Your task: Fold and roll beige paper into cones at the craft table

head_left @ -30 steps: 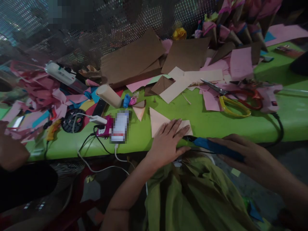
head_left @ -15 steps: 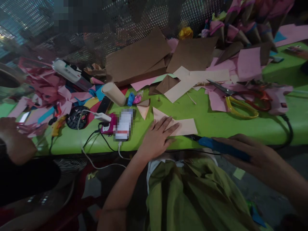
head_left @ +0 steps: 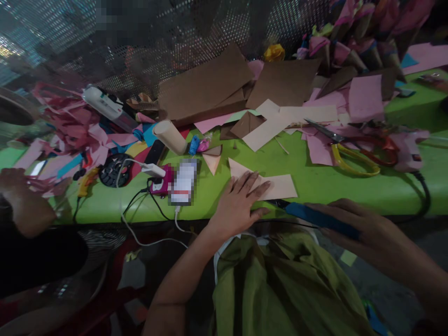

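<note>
My left hand (head_left: 241,200) lies flat, fingers spread, over a pale peach sheet of paper (head_left: 285,186) at the table's front edge. One pointed corner of the sheet shows beyond the fingers, and its straight end sticks out to the right. In my right hand (head_left: 360,224) is a utility knife (head_left: 315,218) with a blue handle. Its dark tip points left and reaches the sheet's lower edge, close to my left thumb. A small folded paper cone (head_left: 213,159) lies to the left of the sheet.
Scissors (head_left: 353,158) and a pink glue gun (head_left: 406,151) lie at right. A phone (head_left: 184,182), a magenta power adapter (head_left: 163,182) with cables and a cardboard tube (head_left: 170,136) are left. Brown card (head_left: 206,84) stands behind. Another person's arm (head_left: 28,205) rests far left.
My left hand and the peach sheet sit slightly farther right in view, while the knife's tip sits slightly farther left, nearer my left hand. The whole view has shifted a little.
</note>
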`<state>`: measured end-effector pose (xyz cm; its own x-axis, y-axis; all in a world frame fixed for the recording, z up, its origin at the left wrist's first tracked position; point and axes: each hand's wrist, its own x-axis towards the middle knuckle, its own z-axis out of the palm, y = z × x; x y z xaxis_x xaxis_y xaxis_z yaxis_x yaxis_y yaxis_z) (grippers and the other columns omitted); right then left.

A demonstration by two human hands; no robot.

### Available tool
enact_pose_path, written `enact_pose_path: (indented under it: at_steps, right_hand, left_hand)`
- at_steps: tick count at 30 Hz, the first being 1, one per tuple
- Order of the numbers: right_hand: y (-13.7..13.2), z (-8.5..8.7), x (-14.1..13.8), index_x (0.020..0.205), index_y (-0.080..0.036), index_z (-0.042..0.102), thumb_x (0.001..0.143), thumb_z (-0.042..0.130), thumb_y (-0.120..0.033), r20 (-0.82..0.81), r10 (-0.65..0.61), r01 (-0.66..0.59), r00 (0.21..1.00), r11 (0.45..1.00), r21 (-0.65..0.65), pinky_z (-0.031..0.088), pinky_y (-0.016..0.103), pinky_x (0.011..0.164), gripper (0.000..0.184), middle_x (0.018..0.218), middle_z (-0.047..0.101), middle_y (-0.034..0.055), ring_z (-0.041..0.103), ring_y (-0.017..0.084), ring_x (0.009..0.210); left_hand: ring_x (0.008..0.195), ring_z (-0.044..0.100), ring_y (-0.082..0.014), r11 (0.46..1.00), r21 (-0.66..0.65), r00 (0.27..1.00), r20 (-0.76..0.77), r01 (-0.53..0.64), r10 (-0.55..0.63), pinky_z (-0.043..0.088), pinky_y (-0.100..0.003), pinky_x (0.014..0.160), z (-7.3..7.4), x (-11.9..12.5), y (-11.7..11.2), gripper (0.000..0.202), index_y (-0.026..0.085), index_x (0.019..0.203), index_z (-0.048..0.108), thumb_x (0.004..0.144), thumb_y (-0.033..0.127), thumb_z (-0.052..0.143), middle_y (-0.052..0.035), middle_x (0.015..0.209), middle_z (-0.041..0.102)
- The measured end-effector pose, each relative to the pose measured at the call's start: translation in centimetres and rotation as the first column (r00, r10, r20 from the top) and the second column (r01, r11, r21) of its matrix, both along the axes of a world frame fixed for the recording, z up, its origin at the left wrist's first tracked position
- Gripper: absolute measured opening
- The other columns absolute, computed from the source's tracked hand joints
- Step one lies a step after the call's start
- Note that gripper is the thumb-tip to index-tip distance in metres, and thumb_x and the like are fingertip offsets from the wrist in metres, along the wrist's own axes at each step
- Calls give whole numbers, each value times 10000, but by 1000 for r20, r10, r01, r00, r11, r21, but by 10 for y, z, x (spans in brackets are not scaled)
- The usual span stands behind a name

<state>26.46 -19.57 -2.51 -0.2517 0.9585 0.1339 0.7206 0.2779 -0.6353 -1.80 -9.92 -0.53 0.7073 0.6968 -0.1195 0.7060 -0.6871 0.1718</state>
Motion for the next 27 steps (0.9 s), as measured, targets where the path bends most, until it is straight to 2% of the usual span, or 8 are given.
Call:
enact_pose_path:
  at_steps: [7,11,15,21,27]
  right_hand:
    - [2,0,-12,1320,-255,691,988,508,-455,-17,8,-8,1000,1000,-10,588,313,607,428,959,695,93,727,218,739]
    - [3,-6,-12,1337,-278,679,985,521,-461,-33,9,-10,999,999,-36,588,315,634,426,1001,692,94,724,218,767]
    - [1,-13,-5,1378,-331,646,983,521,-469,-28,6,-8,1000,998,-60,597,336,687,438,1056,691,87,726,230,819]
    - [2,-7,-13,1317,-320,694,954,538,-521,-73,-13,5,997,994,-109,597,342,642,443,1027,709,99,738,249,796]
    - [4,-1,-32,1331,-339,681,952,532,-468,-90,10,-22,996,991,-135,602,361,625,427,1031,713,108,736,261,776]
  left_hand:
    - [1597,173,-286,1000,5,999,27,-30,29,213,-556,1272,0,9,-2,706,275,1618,282,1009,628,341,-80,1703,266]
    - [1589,212,-252,1000,16,999,40,-6,6,274,-515,1262,7,-6,7,558,334,1594,334,1058,486,332,-50,1705,267]
    - [1576,256,-253,998,49,999,-17,-39,40,261,-550,1263,10,-24,16,505,363,1574,371,1070,367,338,-36,1697,293]
    - [1585,226,-246,998,41,998,-36,-40,42,257,-562,1262,4,-26,16,509,390,1585,332,1078,401,292,-19,1704,273]
    - [1588,215,-234,999,-9,998,-17,-54,54,241,-558,1264,7,-25,15,506,381,1574,358,1079,432,269,-13,1706,266]
